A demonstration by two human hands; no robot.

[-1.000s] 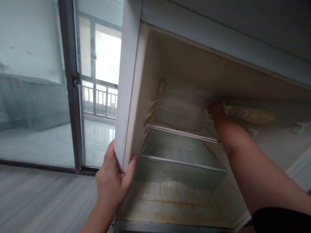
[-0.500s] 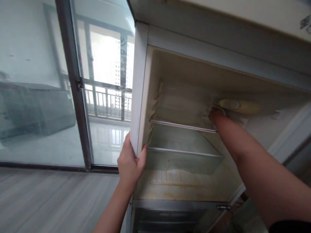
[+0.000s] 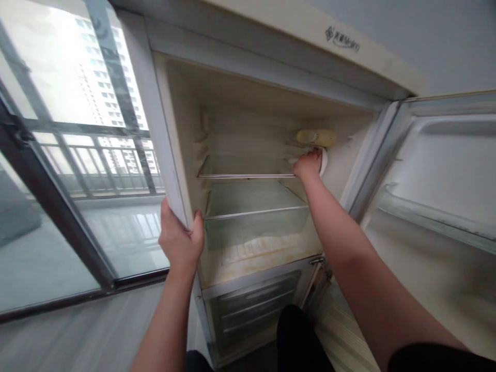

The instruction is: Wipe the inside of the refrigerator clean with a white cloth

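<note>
An old refrigerator (image 3: 248, 93) stands open before me, its inside walls yellowed. My left hand (image 3: 180, 235) grips the left edge of its frame, thumb inside and fingers outside. Reaching in, my right hand (image 3: 309, 163) presses a white cloth (image 3: 324, 160) against the right inner wall, just below the yellowish lamp and dial housing (image 3: 316, 137). Beside that hand lies the right end of the upper glass shelf (image 3: 248, 166). A lower glass shelf (image 3: 251, 199) sits beneath it, and brownish stains mark the compartment floor (image 3: 256, 258).
The open refrigerator door (image 3: 445, 170) with its clear door rack (image 3: 437, 219) swings out at the right. Below is a lower compartment with drawers (image 3: 258, 305). A dark-framed glass sliding door (image 3: 58, 201) is on the left, with a balcony railing (image 3: 96, 165) behind it.
My view has swung right, bringing the open door and the brand label into sight. My right hand has shifted to the right inner wall with the cloth. The left hand keeps its hold.
</note>
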